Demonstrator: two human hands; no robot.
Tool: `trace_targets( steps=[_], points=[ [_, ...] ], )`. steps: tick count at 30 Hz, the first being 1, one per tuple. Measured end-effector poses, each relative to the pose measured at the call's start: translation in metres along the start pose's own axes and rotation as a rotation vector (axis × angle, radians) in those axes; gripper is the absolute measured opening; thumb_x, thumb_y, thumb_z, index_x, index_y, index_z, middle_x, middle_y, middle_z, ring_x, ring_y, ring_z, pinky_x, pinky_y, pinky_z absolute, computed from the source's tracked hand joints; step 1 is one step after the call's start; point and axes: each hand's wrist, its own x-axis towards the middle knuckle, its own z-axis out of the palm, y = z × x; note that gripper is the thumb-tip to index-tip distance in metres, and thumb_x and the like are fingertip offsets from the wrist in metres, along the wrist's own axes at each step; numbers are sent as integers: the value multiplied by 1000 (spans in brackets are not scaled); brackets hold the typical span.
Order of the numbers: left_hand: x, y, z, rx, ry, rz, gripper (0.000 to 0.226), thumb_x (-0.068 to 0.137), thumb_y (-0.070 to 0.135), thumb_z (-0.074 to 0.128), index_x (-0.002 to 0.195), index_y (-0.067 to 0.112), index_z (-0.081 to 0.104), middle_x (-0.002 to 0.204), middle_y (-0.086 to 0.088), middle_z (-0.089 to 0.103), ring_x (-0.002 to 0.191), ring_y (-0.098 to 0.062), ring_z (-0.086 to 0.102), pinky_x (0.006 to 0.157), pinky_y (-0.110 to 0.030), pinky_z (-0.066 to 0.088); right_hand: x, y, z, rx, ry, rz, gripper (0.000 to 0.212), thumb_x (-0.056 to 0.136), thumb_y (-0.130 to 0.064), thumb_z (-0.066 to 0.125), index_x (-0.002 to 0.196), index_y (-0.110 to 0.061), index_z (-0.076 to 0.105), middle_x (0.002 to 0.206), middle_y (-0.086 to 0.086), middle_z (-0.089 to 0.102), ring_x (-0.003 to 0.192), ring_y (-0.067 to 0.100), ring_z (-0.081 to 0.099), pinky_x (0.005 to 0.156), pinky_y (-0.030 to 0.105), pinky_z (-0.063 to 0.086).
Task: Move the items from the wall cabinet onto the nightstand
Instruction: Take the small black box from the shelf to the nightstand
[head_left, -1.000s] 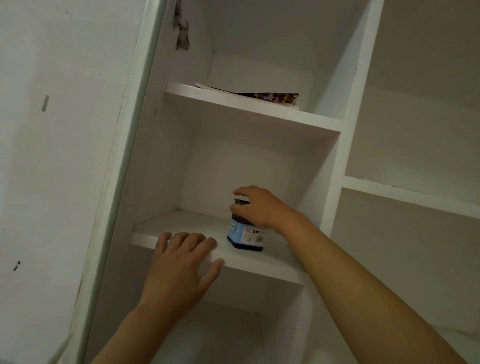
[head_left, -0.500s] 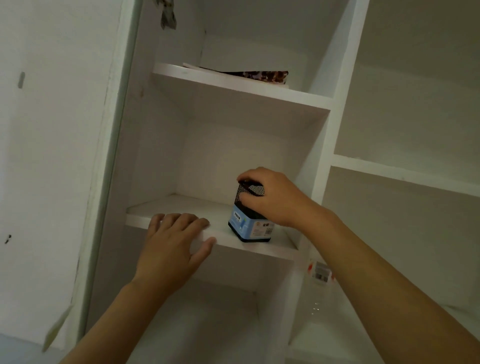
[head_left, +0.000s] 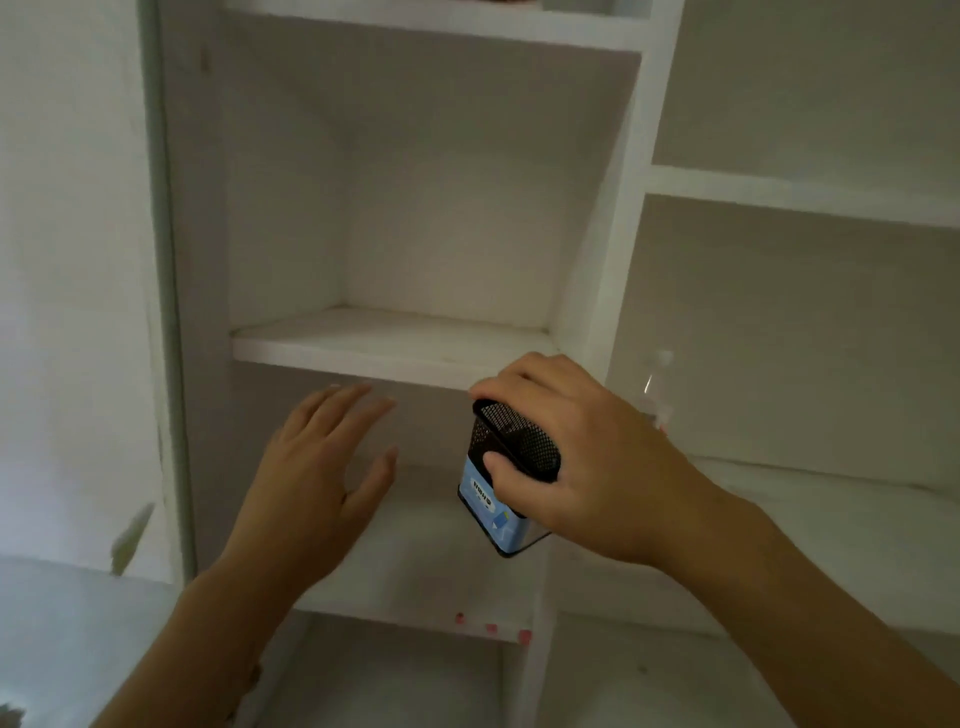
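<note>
My right hand (head_left: 576, 447) grips a black mesh pen holder (head_left: 511, 470) with a light blue label, fingers over its rim and thumb on its side. The holder is tilted and hangs in the air just below and in front of the white cabinet shelf (head_left: 384, 348) where it stood. My left hand (head_left: 317, 478) floats open with spread fingers below that shelf's front edge, touching nothing. The nightstand is not in view.
The white wall cabinet has a vertical divider (head_left: 618, 260) to the right of the shelf and more compartments beyond it. A clear plastic bottle (head_left: 655, 387) stands in the right compartment behind my right hand. A lower shelf (head_left: 415, 582) lies beneath both hands.
My right hand has lifted the pen holder off the shelf and pulled it down and toward me. My left hand has left the shelf edge. The view has tilted downward.
</note>
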Motion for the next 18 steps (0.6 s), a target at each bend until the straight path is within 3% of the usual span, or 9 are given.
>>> trace_targets(
  steps=[6,11,18],
  points=[
    [-82,3,31,11,-164,-109,52,100,54,42,147,33,50,156,9,43,148,-15,32,116,-49,37,-63,16,69,103,-107,71,46,92,-47,53,133,-29,57,117,-12,52,112,8,48,86,31,52],
    [-140,3,50,120,-308,-206,55,98,55,40,146,30,52,156,5,44,147,-22,36,112,-56,41,-108,28,124,221,-208,96,46,94,-46,53,136,-28,56,121,-16,49,116,5,45,91,27,49],
    [-234,15,50,278,-417,-396,56,99,61,34,144,32,52,153,4,48,145,-21,40,114,-50,41,-159,26,191,328,-316,47,46,93,-47,50,134,-28,55,128,-14,47,121,8,44,96,27,44]
  ],
)
